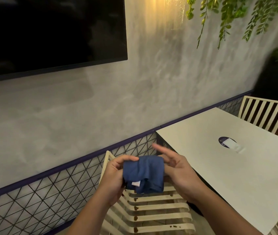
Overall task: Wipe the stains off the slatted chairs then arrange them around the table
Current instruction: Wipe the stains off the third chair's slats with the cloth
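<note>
While left hand [112,173] pinches the blue cloth [143,173] at its top corner, right hand [177,168] rests loosely spread against the opposite edge, probably refolding it for wiping. Slatted chair [151,209] below, brown stains [135,217] unwiped, beside worktop's [236,175] left edge.

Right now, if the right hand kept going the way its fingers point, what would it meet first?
The right hand points up-left toward the wire grid panel below the wall; likely that first, though depth is unclear.
</note>
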Action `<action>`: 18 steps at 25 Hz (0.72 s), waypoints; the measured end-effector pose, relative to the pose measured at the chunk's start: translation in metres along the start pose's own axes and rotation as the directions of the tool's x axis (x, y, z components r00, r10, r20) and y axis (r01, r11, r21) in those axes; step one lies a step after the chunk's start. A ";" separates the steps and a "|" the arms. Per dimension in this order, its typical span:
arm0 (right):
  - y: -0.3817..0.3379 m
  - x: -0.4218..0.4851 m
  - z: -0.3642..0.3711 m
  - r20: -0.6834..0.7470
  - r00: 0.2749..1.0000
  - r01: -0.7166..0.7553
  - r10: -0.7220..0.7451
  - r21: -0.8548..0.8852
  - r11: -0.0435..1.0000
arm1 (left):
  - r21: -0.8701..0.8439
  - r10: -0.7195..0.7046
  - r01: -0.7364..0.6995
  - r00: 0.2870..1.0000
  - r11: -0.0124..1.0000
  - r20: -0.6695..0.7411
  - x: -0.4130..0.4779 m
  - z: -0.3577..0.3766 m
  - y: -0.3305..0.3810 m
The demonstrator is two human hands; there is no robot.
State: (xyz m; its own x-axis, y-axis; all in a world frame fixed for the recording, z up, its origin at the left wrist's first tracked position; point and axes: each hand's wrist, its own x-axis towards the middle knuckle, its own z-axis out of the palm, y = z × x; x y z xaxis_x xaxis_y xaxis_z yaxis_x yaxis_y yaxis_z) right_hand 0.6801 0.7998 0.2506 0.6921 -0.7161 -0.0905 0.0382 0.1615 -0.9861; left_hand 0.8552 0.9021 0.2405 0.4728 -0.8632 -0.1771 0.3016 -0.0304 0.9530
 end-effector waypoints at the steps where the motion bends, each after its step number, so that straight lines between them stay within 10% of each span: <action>1: 0.001 0.000 0.001 0.003 1.000 -0.008 0.008 0.116 0.993 | -0.023 0.000 -0.001 1.000 1.000 -0.007 0.002 0.001 0.000; 5: 0.015 -0.005 0.016 0.109 0.977 -0.212 0.183 0.599 0.772 | -0.003 0.064 -0.064 0.998 0.998 0.009 0.003 0.005 -0.002; 13: 0.031 -0.005 0.029 0.102 0.965 -0.254 0.241 0.152 0.955 | -0.367 -0.115 0.174 0.978 0.914 0.176 -0.018 -0.046 -0.033; 18: 0.041 0.007 0.034 0.044 0.963 -0.266 0.267 -0.026 0.964 | -0.043 -0.252 0.259 0.959 0.965 0.131 -0.027 -0.043 -0.049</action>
State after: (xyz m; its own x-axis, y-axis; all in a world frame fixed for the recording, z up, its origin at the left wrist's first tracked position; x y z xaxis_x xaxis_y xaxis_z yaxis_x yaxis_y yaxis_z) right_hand 0.7109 0.8250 0.2139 0.7080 -0.6165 -0.3444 -0.1659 0.3289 -0.9297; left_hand 0.8633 0.9486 0.1876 0.2688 -0.8862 -0.3774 0.4493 -0.2312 0.8629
